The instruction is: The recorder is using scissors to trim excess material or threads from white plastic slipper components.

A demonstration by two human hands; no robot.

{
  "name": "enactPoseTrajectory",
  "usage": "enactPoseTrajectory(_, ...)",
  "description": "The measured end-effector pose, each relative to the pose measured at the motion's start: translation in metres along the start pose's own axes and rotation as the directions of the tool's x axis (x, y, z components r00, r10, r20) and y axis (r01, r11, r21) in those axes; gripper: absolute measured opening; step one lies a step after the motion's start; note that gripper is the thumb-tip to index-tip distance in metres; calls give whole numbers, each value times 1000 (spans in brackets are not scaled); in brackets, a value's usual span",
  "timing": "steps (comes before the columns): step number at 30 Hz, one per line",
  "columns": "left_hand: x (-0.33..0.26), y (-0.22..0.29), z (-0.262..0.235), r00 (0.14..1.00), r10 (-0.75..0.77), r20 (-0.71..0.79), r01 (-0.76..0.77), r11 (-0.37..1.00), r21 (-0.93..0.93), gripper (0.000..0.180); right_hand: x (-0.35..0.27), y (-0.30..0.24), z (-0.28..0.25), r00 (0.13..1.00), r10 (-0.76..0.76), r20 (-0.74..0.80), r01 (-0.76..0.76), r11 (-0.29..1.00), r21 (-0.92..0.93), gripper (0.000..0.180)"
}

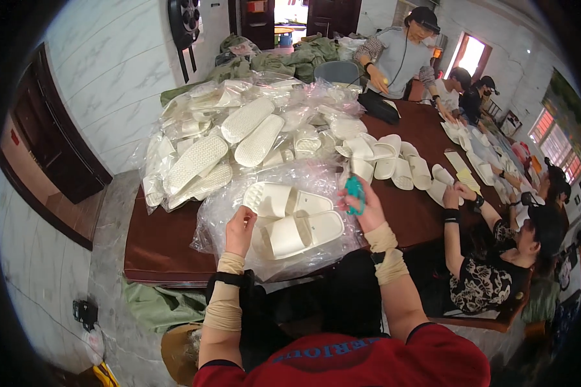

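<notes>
A pair of cream slide slippers [295, 235] lies side by side on clear plastic bags [216, 222] right before me, soles down. My right hand [372, 213] grips teal-handled scissors [354, 195] just to the right of the pair, blades pointing away from me. At the left end of the slippers is my left hand [239, 232], its fingers bent and drawn together. Whatever those fingertips pinch, if anything, is too small to make out.
A high heap of bagged slippers [252, 132] covers the table's far left. More loose slippers [403, 168] line the brown tabletop [164, 248] to the right. A co-worker [497, 258] sits close on my right; another person [403, 55] stands across the table.
</notes>
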State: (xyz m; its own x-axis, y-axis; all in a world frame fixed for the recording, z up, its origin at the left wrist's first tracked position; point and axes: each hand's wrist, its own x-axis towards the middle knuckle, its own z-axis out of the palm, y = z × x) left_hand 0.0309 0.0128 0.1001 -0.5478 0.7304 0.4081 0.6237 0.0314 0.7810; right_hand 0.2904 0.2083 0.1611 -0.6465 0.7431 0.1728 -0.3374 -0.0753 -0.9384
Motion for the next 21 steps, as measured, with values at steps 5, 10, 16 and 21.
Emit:
enactPoseTrajectory(5, 3, -9, 8, 982, -188, 31, 184, 890, -417, 7, 12, 49, 27, 899, -263, 351, 437, 595, -674, 63)
enactPoseTrajectory(10, 8, -23, 2, 975, -219, -47, 155, 810, -565, 6, -8, 55, 67, 902, 46, 429, 386, 356, -851, 61)
enactPoseTrajectory(16, 17, -14, -2, 955, -287, -69, 212, 831, -514, 6, -3, 54, 74, 854, 142, 500, 439, 316, -841, 54)
enactPoseTrajectory(21, 14, -10, 3, 967, -209, -147, 132, 902, -412, 7, -6, 48, 78, 803, 102, 587, 565, 184, -804, 54)
